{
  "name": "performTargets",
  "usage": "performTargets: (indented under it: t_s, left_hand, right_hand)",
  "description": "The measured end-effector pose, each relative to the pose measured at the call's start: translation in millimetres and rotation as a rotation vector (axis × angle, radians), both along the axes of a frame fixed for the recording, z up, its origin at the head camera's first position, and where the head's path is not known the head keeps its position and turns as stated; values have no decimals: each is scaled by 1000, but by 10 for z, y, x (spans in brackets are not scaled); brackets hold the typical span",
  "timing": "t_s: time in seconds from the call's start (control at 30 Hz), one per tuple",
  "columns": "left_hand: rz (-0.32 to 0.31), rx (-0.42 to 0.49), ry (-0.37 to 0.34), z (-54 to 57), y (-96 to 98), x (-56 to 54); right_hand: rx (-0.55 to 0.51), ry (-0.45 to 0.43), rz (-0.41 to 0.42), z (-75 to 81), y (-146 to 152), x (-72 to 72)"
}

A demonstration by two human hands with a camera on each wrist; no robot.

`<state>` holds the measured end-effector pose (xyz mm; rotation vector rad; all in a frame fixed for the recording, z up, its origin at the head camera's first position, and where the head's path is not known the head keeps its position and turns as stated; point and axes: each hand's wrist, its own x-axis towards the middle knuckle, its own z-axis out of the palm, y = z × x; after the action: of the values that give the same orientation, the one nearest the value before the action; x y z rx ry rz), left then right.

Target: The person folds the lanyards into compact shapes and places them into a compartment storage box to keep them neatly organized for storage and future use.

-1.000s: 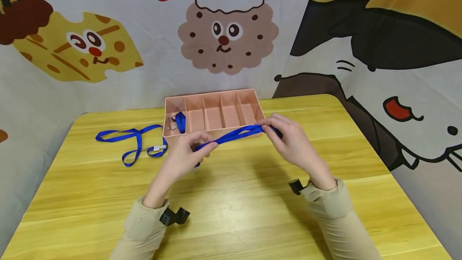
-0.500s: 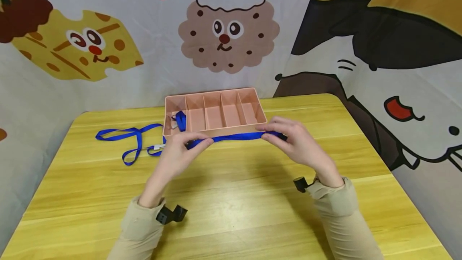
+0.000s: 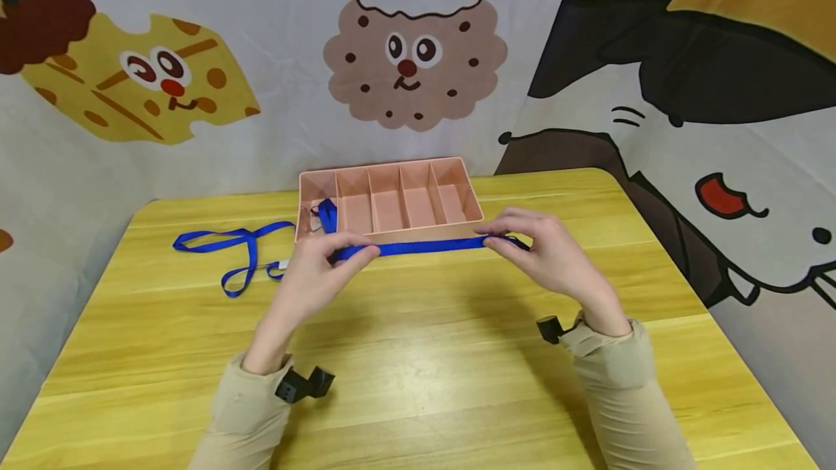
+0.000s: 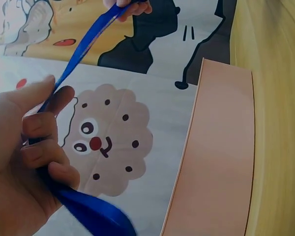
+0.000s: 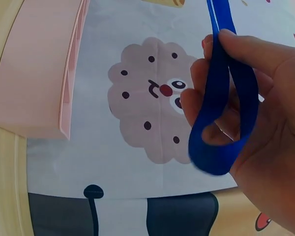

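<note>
A blue lanyard (image 3: pixel 431 246) is stretched nearly level between my two hands, just in front of the pink box. My left hand (image 3: pixel 318 267) pinches it between thumb and fingers; in the left wrist view more of the blue strap (image 4: pixel 91 211) hangs below that hand. My right hand (image 3: pixel 545 249) pinches the other end, and a loop of the strap (image 5: pixel 214 155) droops from its fingers in the right wrist view. A second blue lanyard (image 3: pixel 251 252) with a white clip lies loosely on the table at left, partly behind my left hand.
The pink divided box (image 3: pixel 392 201) stands at the table's back edge. Its leftmost compartment holds a folded blue lanyard (image 3: pixel 328 216). A cartoon-printed cloth (image 3: pixel 274 158) hangs behind the wooden table (image 3: pixel 418 376).
My hands have moved slightly apart, and the right one is a little lower. The lanyard strands between them, spread before, now lie together as one flat, straight band.
</note>
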<state>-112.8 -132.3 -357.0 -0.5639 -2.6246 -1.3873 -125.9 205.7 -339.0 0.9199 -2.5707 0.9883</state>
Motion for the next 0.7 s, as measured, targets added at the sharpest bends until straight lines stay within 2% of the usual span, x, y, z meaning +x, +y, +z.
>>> performTargets:
  t_s: [0.17,0.37,0.53,0.7]
  left_hand:
    - [25,-7,-11,27,-41,5]
    - [37,-11,-7,59,-109,2]
    - [-11,-6,-10,61,-153,-7]
    - [-86,50,-103,46,-135,-8]
  right_hand:
    - [3,5,7,-2,45,-10]
    - [-24,76,-14,4,83,-24]
    - [-45,118,-27,6,96,-41]
    - [-44,62,-45,13,106,-43]
